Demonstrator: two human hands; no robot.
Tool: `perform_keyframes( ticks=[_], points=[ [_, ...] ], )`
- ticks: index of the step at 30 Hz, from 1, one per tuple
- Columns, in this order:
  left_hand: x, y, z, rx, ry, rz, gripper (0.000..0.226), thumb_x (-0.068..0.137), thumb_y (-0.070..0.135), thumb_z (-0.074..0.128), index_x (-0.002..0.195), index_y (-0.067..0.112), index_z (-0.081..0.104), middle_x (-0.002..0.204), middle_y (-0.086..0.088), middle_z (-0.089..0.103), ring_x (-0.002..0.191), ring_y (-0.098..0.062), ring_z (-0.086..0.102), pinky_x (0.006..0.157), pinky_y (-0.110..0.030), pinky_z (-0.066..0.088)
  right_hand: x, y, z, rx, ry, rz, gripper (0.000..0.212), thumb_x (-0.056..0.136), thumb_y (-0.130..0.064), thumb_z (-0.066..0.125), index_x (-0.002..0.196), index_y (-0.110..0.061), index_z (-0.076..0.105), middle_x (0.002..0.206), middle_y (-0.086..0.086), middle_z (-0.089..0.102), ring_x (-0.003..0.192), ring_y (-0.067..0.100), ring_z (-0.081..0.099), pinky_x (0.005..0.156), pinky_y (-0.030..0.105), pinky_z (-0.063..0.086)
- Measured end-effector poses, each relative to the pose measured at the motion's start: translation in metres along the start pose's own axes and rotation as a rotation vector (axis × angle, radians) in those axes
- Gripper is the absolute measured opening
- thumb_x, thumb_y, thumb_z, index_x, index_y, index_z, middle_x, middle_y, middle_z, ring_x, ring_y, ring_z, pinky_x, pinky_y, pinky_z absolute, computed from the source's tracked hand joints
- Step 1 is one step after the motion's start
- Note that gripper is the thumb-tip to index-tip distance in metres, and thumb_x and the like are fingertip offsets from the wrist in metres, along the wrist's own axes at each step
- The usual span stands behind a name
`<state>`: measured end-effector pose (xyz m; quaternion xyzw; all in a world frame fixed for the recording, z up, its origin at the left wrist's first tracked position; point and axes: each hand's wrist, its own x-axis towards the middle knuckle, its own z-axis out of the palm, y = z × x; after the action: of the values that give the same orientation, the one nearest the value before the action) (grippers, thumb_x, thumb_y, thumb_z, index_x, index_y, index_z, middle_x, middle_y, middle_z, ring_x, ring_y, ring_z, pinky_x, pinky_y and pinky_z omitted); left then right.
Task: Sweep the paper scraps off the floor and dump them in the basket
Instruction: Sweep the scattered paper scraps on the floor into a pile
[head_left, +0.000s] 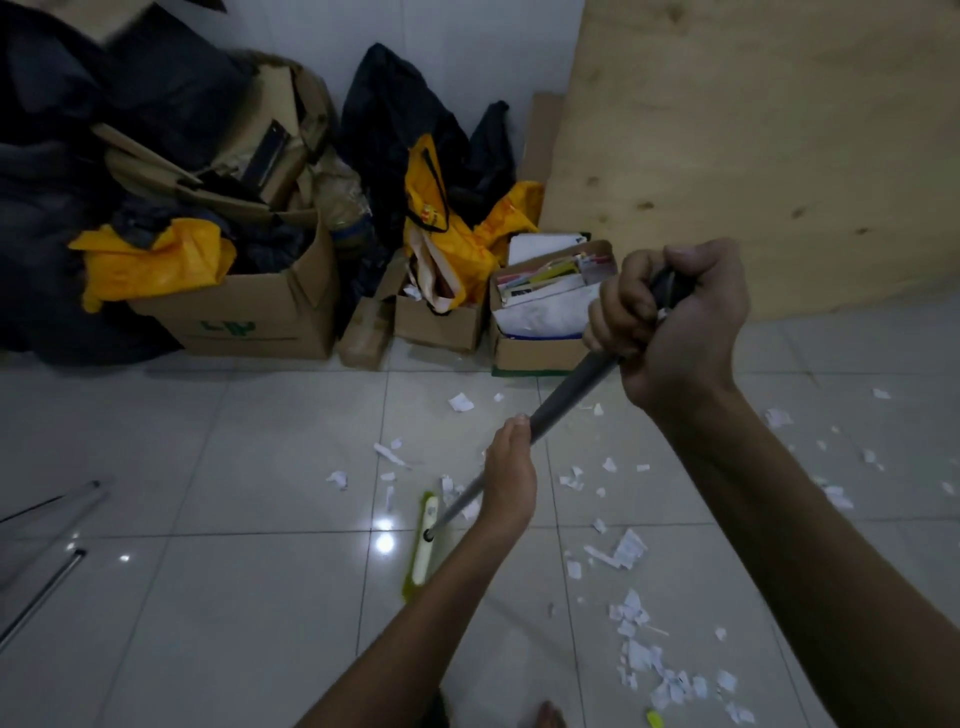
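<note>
I hold a broom with a grey handle (566, 389) and a light green head (423, 545) that rests on the tiled floor. My right hand (670, 317) is shut around the top of the handle. My left hand (506, 478) grips the handle lower down, just above the head. White paper scraps (639, 660) lie scattered on the tiles, mostly to the right of the broom head, with a few scraps (389, 454) beyond it. No basket is in view.
Cardboard boxes (249, 306) stuffed with yellow and black bags line the far wall, one box (540, 312) full of papers. A plywood sheet (779, 156) leans at the right. Metal rods (41, 587) lie on the floor at the left. A toe (550, 714) shows at the bottom.
</note>
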<state>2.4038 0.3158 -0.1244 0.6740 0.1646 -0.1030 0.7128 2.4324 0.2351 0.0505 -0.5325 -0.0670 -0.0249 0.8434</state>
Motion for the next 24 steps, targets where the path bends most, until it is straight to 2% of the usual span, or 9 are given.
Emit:
perform_keyframes(
  ticks=[2, 5, 7, 9, 13, 16, 19, 22, 24],
  points=[
    [0.015, 0.004, -0.028, 0.030, 0.051, 0.013, 0.024, 0.101, 0.035, 0.027, 0.097, 0.027, 0.049, 0.102, -0.001, 0.052, 0.099, -0.016, 0.045, 0.086, -0.030, 0.034, 0.011, 0.017, 0.019, 0.042, -0.017, -0.011, 0.031, 0.064, -0.036, 0.046, 0.039, -0.019, 0.038, 0.035, -0.005, 0.027, 0.034, 0.012, 0.018, 0.041, 0.017, 0.018],
    [0.045, 0.010, -0.079, 0.083, 0.129, 0.054, 0.028, 0.101, 0.033, 0.027, 0.089, 0.025, 0.052, 0.093, -0.003, 0.051, 0.093, -0.018, 0.047, 0.074, -0.030, 0.035, 0.031, 0.055, 0.053, 0.108, 0.000, -0.022, 0.036, 0.075, -0.028, 0.033, 0.041, -0.019, 0.038, 0.036, -0.005, 0.027, 0.035, 0.012, 0.019, 0.041, 0.018, 0.017],
    [0.062, 0.011, -0.111, 0.115, 0.183, 0.073, 0.030, 0.101, 0.032, 0.026, 0.083, 0.031, 0.049, 0.094, -0.002, 0.050, 0.096, -0.019, 0.047, 0.083, -0.032, 0.035, 0.042, 0.082, 0.074, 0.123, 0.000, -0.025, 0.038, 0.078, -0.027, 0.029, 0.041, -0.019, 0.038, 0.037, -0.005, 0.027, 0.035, 0.012, 0.020, 0.043, 0.023, 0.015],
    [0.078, 0.008, -0.140, 0.158, 0.227, 0.082, 0.030, 0.101, 0.031, 0.024, 0.091, 0.029, 0.052, 0.099, -0.005, 0.052, 0.099, -0.020, 0.048, 0.089, -0.034, 0.035, 0.050, 0.109, 0.093, 0.155, -0.027, -0.019, 0.036, 0.076, -0.028, 0.033, 0.042, -0.020, 0.039, 0.038, -0.006, 0.029, 0.034, 0.011, 0.023, 0.043, 0.024, 0.015],
    [0.113, -0.005, -0.193, 0.213, 0.319, 0.099, 0.029, 0.101, 0.027, 0.024, 0.102, 0.020, 0.052, 0.104, -0.009, 0.054, 0.100, -0.022, 0.047, 0.088, -0.036, 0.034, 0.063, 0.166, 0.119, 0.194, -0.097, -0.063, 0.032, 0.071, -0.037, 0.040, 0.042, -0.024, 0.044, 0.038, -0.010, 0.034, 0.035, 0.007, 0.026, 0.042, 0.021, 0.018],
    [0.135, -0.016, -0.219, 0.274, 0.311, 0.059, 0.032, 0.101, 0.025, 0.022, 0.101, 0.017, 0.054, 0.103, -0.012, 0.055, 0.098, -0.023, 0.049, 0.082, -0.032, 0.033, 0.067, 0.202, 0.126, 0.192, -0.091, -0.055, 0.032, 0.074, -0.034, 0.039, 0.043, -0.026, 0.045, 0.039, -0.010, 0.035, 0.037, 0.008, 0.025, 0.044, 0.026, 0.016],
    [0.149, -0.027, -0.232, 0.254, 0.273, -0.030, 0.033, 0.100, 0.023, 0.022, 0.103, 0.017, 0.054, 0.107, -0.011, 0.056, 0.105, -0.026, 0.050, 0.084, -0.032, 0.033, 0.064, 0.228, 0.126, 0.127, -0.082, 0.018, 0.031, 0.072, -0.029, 0.040, 0.043, -0.020, 0.044, 0.039, -0.007, 0.034, 0.037, 0.009, 0.028, 0.045, 0.020, 0.023],
    [0.151, -0.038, -0.232, 0.232, 0.216, -0.109, 0.031, 0.099, 0.023, 0.024, 0.106, 0.017, 0.054, 0.111, -0.006, 0.053, 0.109, -0.023, 0.047, 0.090, -0.034, 0.034, 0.058, 0.242, 0.115, 0.019, -0.161, 0.069, 0.021, 0.068, -0.032, 0.041, 0.053, -0.018, 0.043, 0.040, -0.008, 0.037, 0.039, 0.009, 0.030, 0.046, 0.021, 0.024],
    [0.152, -0.043, -0.225, 0.235, 0.167, -0.088, 0.034, 0.100, 0.023, 0.022, 0.107, 0.015, 0.054, 0.111, -0.006, 0.053, 0.110, -0.025, 0.048, 0.089, -0.037, 0.037, 0.058, 0.243, 0.098, -0.030, -0.232, 0.049, 0.019, 0.071, -0.028, 0.038, 0.055, -0.019, 0.044, 0.041, -0.010, 0.041, 0.039, 0.008, 0.032, 0.046, 0.022, 0.025]
  ],
)
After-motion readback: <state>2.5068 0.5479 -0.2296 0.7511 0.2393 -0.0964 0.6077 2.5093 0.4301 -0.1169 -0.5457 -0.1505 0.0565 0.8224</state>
